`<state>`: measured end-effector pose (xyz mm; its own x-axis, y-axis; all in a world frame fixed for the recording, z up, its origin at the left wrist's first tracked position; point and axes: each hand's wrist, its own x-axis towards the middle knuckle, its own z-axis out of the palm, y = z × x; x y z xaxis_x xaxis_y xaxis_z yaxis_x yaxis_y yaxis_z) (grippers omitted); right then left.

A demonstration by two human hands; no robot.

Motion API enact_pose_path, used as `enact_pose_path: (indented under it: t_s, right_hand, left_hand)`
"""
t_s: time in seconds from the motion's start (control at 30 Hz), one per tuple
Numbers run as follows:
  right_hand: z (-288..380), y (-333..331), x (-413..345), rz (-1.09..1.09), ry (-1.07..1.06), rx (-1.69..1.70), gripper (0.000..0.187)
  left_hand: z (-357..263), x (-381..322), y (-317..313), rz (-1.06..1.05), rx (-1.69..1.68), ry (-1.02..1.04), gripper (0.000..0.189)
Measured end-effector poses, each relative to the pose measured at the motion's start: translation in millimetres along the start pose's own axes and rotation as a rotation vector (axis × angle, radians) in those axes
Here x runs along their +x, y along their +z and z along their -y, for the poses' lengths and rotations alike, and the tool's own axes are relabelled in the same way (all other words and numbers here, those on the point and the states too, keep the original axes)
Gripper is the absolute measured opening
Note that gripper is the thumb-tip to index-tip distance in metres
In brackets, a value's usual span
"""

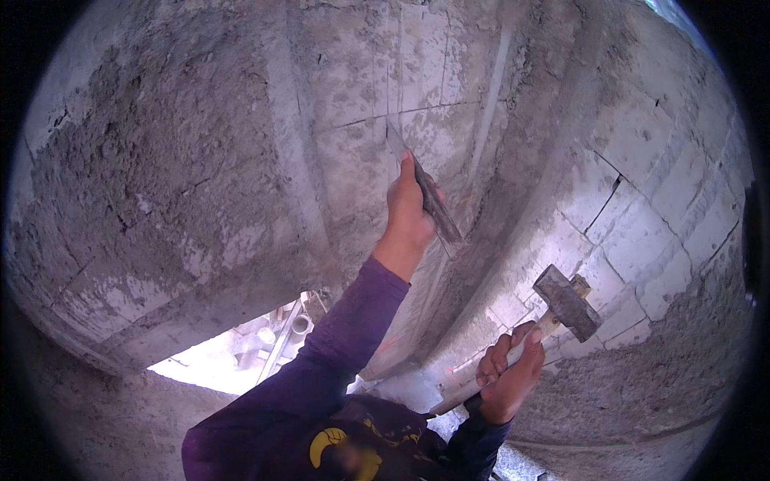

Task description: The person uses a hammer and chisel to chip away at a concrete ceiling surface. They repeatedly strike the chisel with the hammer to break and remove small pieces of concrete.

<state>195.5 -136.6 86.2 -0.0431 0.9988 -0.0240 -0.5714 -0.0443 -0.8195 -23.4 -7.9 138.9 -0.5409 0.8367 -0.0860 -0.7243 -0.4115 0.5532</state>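
My left hand [411,201] is closed around a flat metal chisel [439,210], the thumb lying along it. The chisel's narrow end meets the masonry wall [355,156] by a vertical groove [394,78], near a horizontal joint. Its battered end points down and right. Lower right, my right hand [511,367] grips the pale handle of a club hammer [566,302]. The dark hammer head is raised, apart from the chisel, in front of brightly lit blocks. Part of the handle is hidden by my fingers.
Rough mortar [180,150] covers the left of the wall. Long vertical channels run beside the groove. Cracked, pale blocks [637,222] form the wall at right. At lower left is a bright opening [210,361], with pipe pieces [301,324] and a long straight bar [280,343] beyond it.
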Motion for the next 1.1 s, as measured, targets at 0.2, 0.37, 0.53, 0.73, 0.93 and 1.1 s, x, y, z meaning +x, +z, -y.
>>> enact_pose_path:
  t_s: [0.2,0.37,0.53,0.73,0.93,1.1]
  right_hand:
    - [-5,9,-7,-0.04,-0.146,0.032,0.034]
    - [-26,24,0,0.055,-0.332,0.262,0.031]
    - [-65,31,24,0.099,-0.051,-0.098,0.035]
    - [-55,26,18,0.18,0.009,0.69,0.056]
    - [-46,43,12,0.236,0.043,-0.091,0.033]
    - [-75,38,4,0.267,-0.153,-0.257,0.024]
  left_hand:
    - [3,3,8,-0.021,-0.107,0.002,0.034]
    - [-4,-3,22,-0.039,-0.161,-0.022,0.032]
    - [-5,4,18,0.003,-0.141,0.028,0.033]
    - [-1,5,20,-0.063,-0.117,-0.013,0.035]
    - [-12,10,2,0.048,-0.109,0.004,0.034]
    - [-20,11,-11,0.203,-0.233,-0.148,0.034]
